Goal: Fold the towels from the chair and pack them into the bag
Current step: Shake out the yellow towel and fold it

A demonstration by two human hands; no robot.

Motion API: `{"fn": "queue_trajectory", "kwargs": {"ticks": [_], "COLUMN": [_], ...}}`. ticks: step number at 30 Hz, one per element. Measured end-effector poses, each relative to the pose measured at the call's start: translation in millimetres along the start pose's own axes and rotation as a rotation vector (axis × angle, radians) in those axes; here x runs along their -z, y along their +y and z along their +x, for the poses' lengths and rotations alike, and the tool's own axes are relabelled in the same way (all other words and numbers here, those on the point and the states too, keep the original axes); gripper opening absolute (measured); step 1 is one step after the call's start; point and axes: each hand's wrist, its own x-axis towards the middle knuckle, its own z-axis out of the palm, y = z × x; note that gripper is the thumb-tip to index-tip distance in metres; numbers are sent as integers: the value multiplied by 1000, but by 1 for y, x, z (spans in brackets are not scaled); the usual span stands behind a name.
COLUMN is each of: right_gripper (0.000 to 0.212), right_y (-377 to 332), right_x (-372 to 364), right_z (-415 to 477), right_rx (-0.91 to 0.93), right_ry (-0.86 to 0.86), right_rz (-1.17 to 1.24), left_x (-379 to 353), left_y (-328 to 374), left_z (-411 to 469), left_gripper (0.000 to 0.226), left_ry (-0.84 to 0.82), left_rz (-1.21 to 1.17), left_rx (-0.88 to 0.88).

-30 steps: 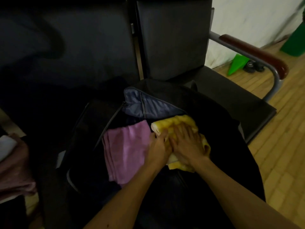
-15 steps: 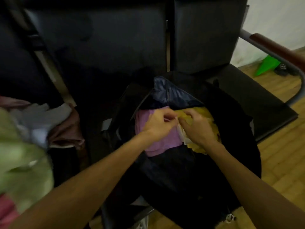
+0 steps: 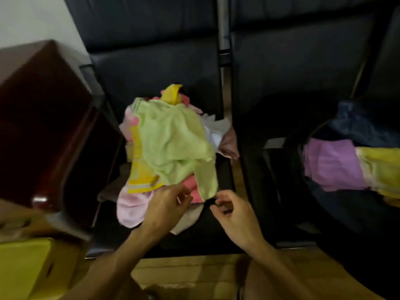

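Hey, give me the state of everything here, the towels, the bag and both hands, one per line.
Green towel, unfolded, crumpled atop the pile.
Towel pile, unfolded, heaped on the chair.
Bag, open.
Purple towel, folded, in the bag.
Yellow towel, folded, beside it.
Left hand, loosely curled, empty.
Right hand, loosely curled, empty.

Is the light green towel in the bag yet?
No: the light green towel lies atop the pile on the chair seat, apart from the bag.

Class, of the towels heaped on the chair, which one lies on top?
The light green towel: it drapes across the top, covering parts of the yellow-striped towel and pink towel beneath.
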Motion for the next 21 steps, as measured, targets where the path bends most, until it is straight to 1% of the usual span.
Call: {"fn": "queue_trajectory", "kwargs": {"ticks": [1, 3, 8, 10, 12, 14, 15, 17, 19, 21], "right_gripper": [22, 21, 28, 29, 28, 32, 33, 26, 22, 20], "right_y": [0, -5, -26, -34, -35, -25, -18, -6, 1, -6], "right_x": [-12, -33, -57, -67, -78, -86, -87, -85, -80, -73], "right_z": [2, 13, 68, 89, 103, 109, 110, 111, 111, 108], "right_rx": [-23, -56, -129, -137, -156, -220, -260, -322, -337, -309], "right_ry": [-20, -5, 94, 113, 70, 18, 8, -14, -39, -1], "right_rz": [-29, -75, -209, -309, -489, -647, -682, -721, -718, -637], "left_x": [-3, -3, 1, 2, 0, -3, -5, -14, -18, -19], "left_y": [-16, -40, -50, -55, -59, -62, -63, -67, -70, -70], "left_z": [-2, 2, 47, 67, 77, 77, 75, 76, 79, 80], "left_gripper": [7, 5, 20, 26, 28, 25, 25, 26, 22, 26], "left_ry": [-12, -12, 75, 65, -19, -84, -112, -163, -128, -90], "left_rz": [27, 42, 88, 116, 191, 272, 308, 352, 384, 414], "left_rx": [18, 55, 28, -26, -87, -211, -261, -287, -297, -304]}}
